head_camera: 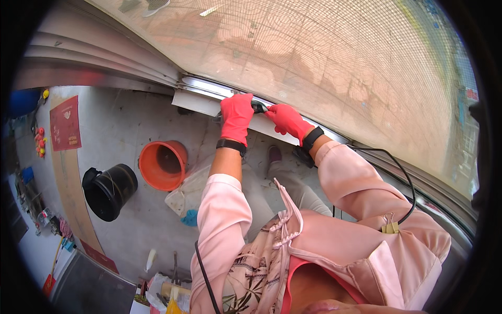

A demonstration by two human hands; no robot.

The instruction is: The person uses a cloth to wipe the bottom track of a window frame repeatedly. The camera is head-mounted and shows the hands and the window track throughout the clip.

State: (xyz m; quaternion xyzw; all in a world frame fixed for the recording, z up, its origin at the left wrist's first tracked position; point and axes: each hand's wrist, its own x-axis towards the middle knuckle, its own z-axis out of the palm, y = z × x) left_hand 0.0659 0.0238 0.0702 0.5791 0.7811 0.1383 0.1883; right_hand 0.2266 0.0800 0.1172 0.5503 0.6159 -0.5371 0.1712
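Note:
Both my hands wear red gloves and meet at the bright metal track (pixel 208 87) of a sliding window. My left hand (pixel 237 115) is wrapped around a small dark tool (pixel 259 106); its exact kind is hard to tell, since the glove covers much of it. At the tool's right end, the fingertips of my right hand (pixel 288 121) pinch it. Below the track runs a white sill ledge (pixel 196 103). A mesh screen (pixel 313 62) rises just beyond my hands. Black bands circle both wrists.
An orange bucket (pixel 163 165) and a black bucket (pixel 110 192) stand on the grey floor. A pale board or container (pixel 177 203) and a blue cloth (pixel 190 218) lie by my legs. Stacked window frames (pixel 106 59) are at the left; a black cable (pixel 408 176) hangs by my right arm.

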